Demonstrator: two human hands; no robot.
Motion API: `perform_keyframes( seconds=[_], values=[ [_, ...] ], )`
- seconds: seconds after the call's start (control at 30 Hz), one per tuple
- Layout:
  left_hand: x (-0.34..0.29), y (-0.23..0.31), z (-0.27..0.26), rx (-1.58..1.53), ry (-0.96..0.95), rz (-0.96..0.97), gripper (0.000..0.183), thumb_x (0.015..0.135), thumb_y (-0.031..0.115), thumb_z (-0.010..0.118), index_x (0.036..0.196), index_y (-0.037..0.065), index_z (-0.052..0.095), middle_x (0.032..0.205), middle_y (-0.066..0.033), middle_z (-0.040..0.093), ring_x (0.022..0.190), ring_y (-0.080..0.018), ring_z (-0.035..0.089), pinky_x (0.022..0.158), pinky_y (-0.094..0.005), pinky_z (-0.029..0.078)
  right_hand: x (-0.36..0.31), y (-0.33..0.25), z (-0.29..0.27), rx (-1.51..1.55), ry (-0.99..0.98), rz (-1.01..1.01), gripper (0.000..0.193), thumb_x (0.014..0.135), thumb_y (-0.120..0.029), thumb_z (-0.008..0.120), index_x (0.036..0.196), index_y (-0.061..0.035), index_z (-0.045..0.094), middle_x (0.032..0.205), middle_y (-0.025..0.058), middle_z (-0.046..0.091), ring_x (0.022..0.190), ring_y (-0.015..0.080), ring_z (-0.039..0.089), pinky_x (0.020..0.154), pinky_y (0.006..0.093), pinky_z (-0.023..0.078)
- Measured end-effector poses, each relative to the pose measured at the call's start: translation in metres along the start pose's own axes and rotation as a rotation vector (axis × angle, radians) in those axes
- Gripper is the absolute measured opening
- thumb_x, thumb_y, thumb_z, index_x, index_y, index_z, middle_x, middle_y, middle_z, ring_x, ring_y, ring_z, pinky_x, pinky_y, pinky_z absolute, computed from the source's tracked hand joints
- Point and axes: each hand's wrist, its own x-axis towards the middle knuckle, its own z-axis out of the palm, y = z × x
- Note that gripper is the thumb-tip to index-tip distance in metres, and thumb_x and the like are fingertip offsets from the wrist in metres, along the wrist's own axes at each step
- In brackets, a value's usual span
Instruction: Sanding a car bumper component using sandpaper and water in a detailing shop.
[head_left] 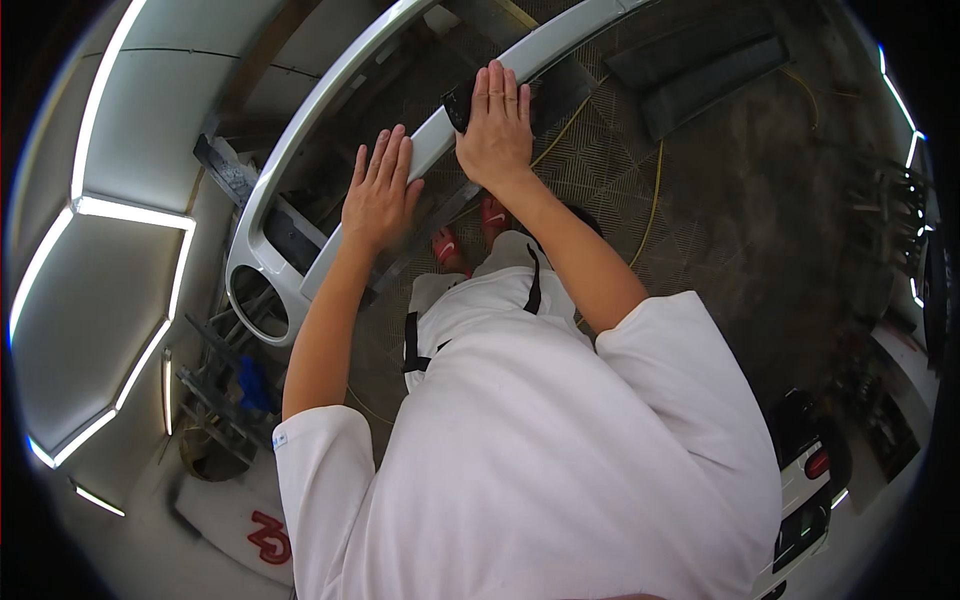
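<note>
The right hand [495, 125] lies flat, fingers together, pressing a dark sanding pad [458, 103] against the pale grey bumper panel [430, 140] — the pad peeks out from under the palm at about 9 o'clock of the hand. The left hand [378, 190] rests open and spread on the same bar, at about 7 o'clock from the right hand, grasping nothing, seemingly just steadying the part.

The panel sits up on a dark metal stand [225, 170], running from 7 o'clock near a round opening [262, 303] up toward 1 o'clock of the picture. As a judgement, the rubbing-down looks to be mid-way: the hands are near the middle of the bar, and the surface reads evenly matt and dull on both sides, so I cannot tell which stretch is finished and which is left.

The panel is a long, curved, smooth moulding (probably plastic) with soft rounded edges. Below it the floor [720, 200] is dark textured tiling, crossed by a thin yellow hose [655, 190]. The person wears a white shirt [540, 450] and red sandals [447, 247] — cloth soft and creased.
</note>
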Motion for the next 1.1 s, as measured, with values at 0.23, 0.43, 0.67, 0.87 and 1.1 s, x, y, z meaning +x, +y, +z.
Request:
perform_keyframes(
  seconds=[0.23,0.43,0.67,0.87,1.1],
  values=[
    [0.005,0.0,0.0,0.043,-0.028,-0.018,0.068,0.103,0.036,0.052,0.16,0.003,0.032,0.169,-0.0105,0.028,0.156,-0.0277,0.028,0.127,-0.05,0.02,0.12,0.108,-0.017,-0.135,0.093,0.295,0.071,0.102,-0.038,0.056,0.151,0.011,0.039,0.157,0.0277,0.041,0.151,0.04,0.031,0.125,0.0526,0.022],
    [0.005,-0.002,-0.001,0.017,-0.029,-0.012,0.068,0.102,0.034,0.054,0.158,0.002,0.033,0.167,-0.012,0.031,0.154,-0.029,0.03,0.127,-0.0504,0.022,0.061,0.067,0.003,-0.065,0.043,0.092,0.087,0.093,-0.041,0.063,0.154,0.0121,0.03,0.164,0.0298,0.026,0.154,0.0435,0.021,0.126,0.0596,0.013],
    [0.006,0.001,-0.003,0.015,-0.008,-0.004,0.069,0.1,0.031,0.058,0.157,0.0,0.035,0.164,-0.0155,0.035,0.152,-0.0318,0.034,0.125,-0.0506,0.026,0.06,0.053,0.004,-0.041,0.062,0.182,0.093,0.089,-0.041,0.07,0.154,0.0112,0.029,0.164,0.0293,0.025,0.154,0.0438,0.023,0.127,0.0583,0.013],
    [0.011,0.001,-0.002,-0.012,-0.021,0.027,0.069,0.099,0.029,0.059,0.156,-0.002,0.035,0.164,-0.0169,0.036,0.151,-0.0332,0.035,0.124,-0.0501,0.028,0.12,0.126,-0.018,-0.147,0.111,0.382,0.074,0.1,-0.029,0.058,0.152,0.0161,0.03,0.162,0.0318,0.029,0.153,0.0427,0.026,0.126,0.0524,0.018],
    [0.005,-0.005,-0.004,-0.024,-0.041,0.026,0.07,0.099,0.028,0.059,0.156,-0.003,0.033,0.164,-0.02,0.035,0.15,-0.0363,0.037,0.123,-0.0501,0.03,0.082,0.042,-0.006,0.126,0.006,0.461,0.086,0.093,-0.021,0.063,0.154,0.0185,0.019,0.163,0.0378,0.017,0.155,0.0504,0.013,0.127,0.0561,0.012]
  ],
)
